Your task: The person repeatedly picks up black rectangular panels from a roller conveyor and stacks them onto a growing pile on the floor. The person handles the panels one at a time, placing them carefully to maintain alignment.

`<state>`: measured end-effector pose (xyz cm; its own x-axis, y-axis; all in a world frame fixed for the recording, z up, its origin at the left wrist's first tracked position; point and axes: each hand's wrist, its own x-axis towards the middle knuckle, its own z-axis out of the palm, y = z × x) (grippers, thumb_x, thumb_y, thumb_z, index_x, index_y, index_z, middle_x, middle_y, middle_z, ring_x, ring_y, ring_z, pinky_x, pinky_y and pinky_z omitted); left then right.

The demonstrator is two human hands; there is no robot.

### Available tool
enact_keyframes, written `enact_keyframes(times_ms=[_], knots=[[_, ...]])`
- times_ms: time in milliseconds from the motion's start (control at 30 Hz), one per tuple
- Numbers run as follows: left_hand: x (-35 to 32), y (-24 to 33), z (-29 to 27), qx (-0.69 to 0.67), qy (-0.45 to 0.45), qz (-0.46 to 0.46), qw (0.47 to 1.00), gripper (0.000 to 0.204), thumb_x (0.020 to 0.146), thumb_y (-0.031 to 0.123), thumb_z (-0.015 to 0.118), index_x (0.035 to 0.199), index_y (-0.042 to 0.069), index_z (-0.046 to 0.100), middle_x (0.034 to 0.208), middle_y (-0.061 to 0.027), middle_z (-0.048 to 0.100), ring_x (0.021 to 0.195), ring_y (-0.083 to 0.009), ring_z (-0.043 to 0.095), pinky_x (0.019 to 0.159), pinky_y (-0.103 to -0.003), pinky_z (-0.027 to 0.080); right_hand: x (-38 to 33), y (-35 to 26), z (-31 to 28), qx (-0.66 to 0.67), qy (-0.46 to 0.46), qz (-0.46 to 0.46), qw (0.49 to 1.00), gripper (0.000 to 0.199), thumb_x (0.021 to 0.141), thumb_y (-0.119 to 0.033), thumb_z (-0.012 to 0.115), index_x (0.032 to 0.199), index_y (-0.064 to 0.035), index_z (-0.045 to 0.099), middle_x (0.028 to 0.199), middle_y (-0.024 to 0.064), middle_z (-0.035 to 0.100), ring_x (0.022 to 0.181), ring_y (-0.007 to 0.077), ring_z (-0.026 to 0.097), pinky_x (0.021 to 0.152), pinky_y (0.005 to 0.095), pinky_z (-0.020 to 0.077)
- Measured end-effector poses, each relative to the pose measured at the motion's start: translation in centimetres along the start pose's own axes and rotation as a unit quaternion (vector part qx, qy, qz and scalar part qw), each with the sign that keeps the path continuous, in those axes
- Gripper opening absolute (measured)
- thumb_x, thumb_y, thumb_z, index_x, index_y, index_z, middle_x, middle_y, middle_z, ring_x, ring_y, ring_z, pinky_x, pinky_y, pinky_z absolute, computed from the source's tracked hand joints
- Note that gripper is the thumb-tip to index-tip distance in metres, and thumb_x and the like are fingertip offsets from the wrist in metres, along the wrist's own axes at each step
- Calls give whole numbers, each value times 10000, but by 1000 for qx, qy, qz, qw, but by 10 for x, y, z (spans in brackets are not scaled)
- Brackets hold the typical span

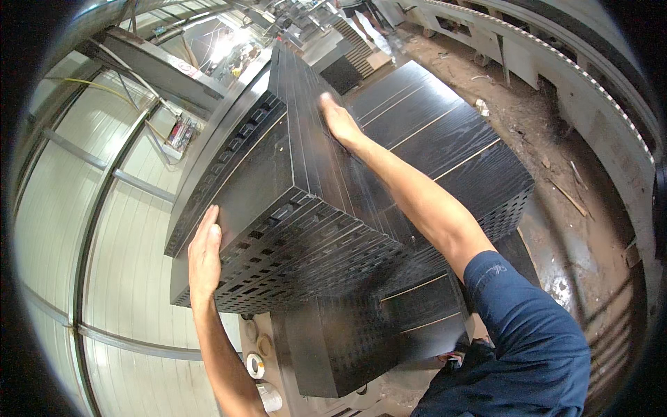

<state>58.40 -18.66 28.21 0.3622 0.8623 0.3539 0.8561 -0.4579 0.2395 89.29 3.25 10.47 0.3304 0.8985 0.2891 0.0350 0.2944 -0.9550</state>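
Note:
In front of me is a tall stack of black boards (253,174) with rows of rectangular slots along their near edges. My left hand (205,257) lies against the left corner of this stack, fingers stretched out and pressed together, thumb up. Across the stack, my right hand (340,124) rests flat on its long right side, fingers extended towards the far end. Neither hand is wrapped around a board. Directly right of it is a second stack of black boards (434,121), with light lines between its layers.
Below stands a lower black slotted stack (347,347), near round rolls (256,365) and a white tub (269,396). A pale panelled wall (125,257) runs along the left. At right, a long grey metal structure (590,97) borders a dirty floor (556,181). Someone's legs (361,24) show far off.

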Motion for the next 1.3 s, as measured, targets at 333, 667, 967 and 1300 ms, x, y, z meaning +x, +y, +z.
enact_keyframes(times_ms=[333, 667, 967, 1300], knots=[[2, -3, 1, -4, 10, 3, 1000, 603, 998, 458, 393, 1349, -17, 512, 1425, -201, 472, 1362, -298, 408, 1130, -372, 287, -124, 33, -20, 110, -85, 28, 990, 768, 1004, -563, 218, 1480, 39, 244, 1580, 199, 153, 1479, 257, 111, 1199, 332, 75], [0, -4, -1, -9, 26, 15, 1000, 574, 997, 437, 412, 1334, -13, 531, 1411, -192, 491, 1353, -292, 422, 1125, -366, 295, -336, 51, -79, 97, -113, 6, 989, 711, 1024, -482, 313, 1459, 77, 267, 1551, 224, 234, 1459, 294, 188, 1189, 358, 127], [-10, -20, 29, 61, 252, 160, 952, 557, 1017, 456, 391, 1094, -10, 686, 1090, -164, 689, 1035, -310, 656, 894, -382, 503, -533, 133, -170, 50, -4, 265, 963, 451, 969, -320, 575, 1195, 70, 597, 1008, 107, 686, 921, 176, 648, 842, 319, 518], [-20, -25, 23, 179, 286, 299, 893, 616, 833, 559, 627, 1112, 10, 651, 1068, -157, 680, 973, -336, 650, 835, -403, 508, -684, 121, -246, -1, 187, 403, 896, 336, 944, -286, 584, 1011, 35, 657, 856, 95, 682, 781, 167, 641, 697, 302, 495]])
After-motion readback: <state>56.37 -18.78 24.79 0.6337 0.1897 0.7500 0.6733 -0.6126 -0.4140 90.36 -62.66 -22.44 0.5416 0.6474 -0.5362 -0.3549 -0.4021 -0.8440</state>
